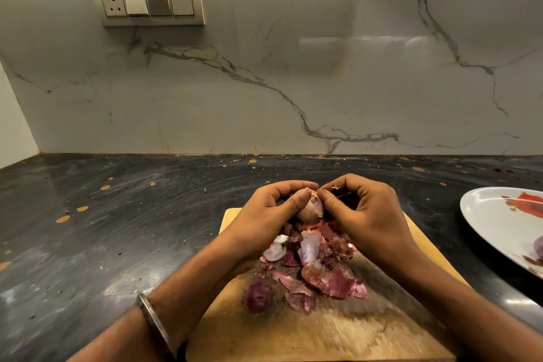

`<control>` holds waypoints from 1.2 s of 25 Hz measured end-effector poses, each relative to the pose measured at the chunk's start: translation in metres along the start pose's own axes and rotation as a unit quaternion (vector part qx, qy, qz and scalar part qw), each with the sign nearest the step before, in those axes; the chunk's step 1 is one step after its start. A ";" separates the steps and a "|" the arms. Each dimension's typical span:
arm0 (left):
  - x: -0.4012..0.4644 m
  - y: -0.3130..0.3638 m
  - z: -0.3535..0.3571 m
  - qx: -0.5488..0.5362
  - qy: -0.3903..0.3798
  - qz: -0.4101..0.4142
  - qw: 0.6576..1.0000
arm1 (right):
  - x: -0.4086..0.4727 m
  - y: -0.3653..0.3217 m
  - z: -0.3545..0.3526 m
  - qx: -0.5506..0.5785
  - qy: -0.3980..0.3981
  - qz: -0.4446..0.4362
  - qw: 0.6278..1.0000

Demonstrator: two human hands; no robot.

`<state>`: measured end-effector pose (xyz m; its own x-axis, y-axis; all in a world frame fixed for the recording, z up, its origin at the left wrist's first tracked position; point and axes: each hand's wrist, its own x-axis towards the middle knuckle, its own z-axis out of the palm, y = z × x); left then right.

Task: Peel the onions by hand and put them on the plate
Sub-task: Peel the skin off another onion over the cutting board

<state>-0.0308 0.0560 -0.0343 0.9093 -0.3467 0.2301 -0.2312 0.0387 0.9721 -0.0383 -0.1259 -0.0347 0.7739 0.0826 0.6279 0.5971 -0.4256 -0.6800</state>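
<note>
Purple-skinned onion [311,209] sits gripped in my left hand [264,214] above the wooden cutting board's [338,332] far edge; my right hand [364,214] pinches its tip. Peels [320,270] pile below. Plate [487,214] lies right, dark counter [117,214] open left.

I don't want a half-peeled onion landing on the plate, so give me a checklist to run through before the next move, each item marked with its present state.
1. Onion secured: ok, the left hand grips it above the cutting board.
2. Right hand on the skin: ok, its fingertips pinch at the onion's top.
3. Peeling finished: not ok, brownish skin still covers the lower side.
4. Peels kept together: ok, piled on the board beneath the hands.
5. Plate within reach: ok, to the right on the counter.
6. Room on the plate: cannot tell, most of it is out of frame.
</note>
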 end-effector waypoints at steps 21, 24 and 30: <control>0.001 0.005 -0.005 0.037 -0.003 0.041 0.998 | 0.002 0.000 -0.003 0.079 -0.021 0.057 0.995; 0.000 0.006 -0.005 0.049 -0.008 0.043 0.998 | -0.001 -0.004 -0.001 0.027 -0.003 0.027 0.999; -0.002 0.007 -0.003 0.059 -0.022 0.050 0.997 | -0.003 -0.007 0.000 0.009 0.025 0.022 0.999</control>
<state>-0.0335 0.0602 -0.0277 0.8642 -0.3868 0.3218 -0.3619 -0.0335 0.9316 -0.0453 -0.1229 -0.0319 0.7885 0.0197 0.6147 0.5667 -0.4115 -0.7138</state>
